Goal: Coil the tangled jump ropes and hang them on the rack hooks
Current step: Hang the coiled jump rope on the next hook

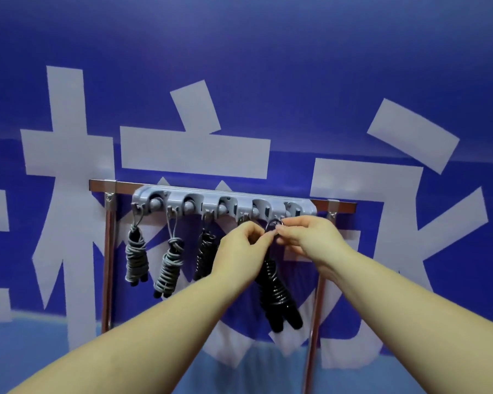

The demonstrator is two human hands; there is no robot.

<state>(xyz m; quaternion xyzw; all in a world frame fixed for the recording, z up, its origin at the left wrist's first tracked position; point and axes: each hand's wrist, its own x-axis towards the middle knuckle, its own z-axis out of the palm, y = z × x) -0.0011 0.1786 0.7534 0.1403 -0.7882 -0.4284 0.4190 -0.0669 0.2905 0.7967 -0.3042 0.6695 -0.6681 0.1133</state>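
The loop (273, 224) at the top of a coiled black rope (273, 285) was pinched from both sides: the left hand (239, 245) held it between thumb and curled fingers on one side, and the right hand (305, 237) nipped it with its fingertips on the other. Neither grip was spread; both were closed on that loop, just below the grey hook bar (225, 203). Whether the loop had already been seated on a hook could not be told, since the fingers hid the spot. The bundle itself hung straight down beneath the hands, its two black handles at the bottom.

Further out, three coiled ropes were seen already hung: a grey rope (135, 254) at the far left, a second grey rope (168, 265) beside it, and a black rope (204, 254) partly covered by the left wrist. The bar was carried on a metal rail (108, 184) with chrome uprights, set before a blue wall with large white characters.

The step in hand was judged to be the hanging of the fourth rope. The next move would call for the loop to be lifted over the hook's tip and lowered until caught, then released gently so that the coil would not unwind.
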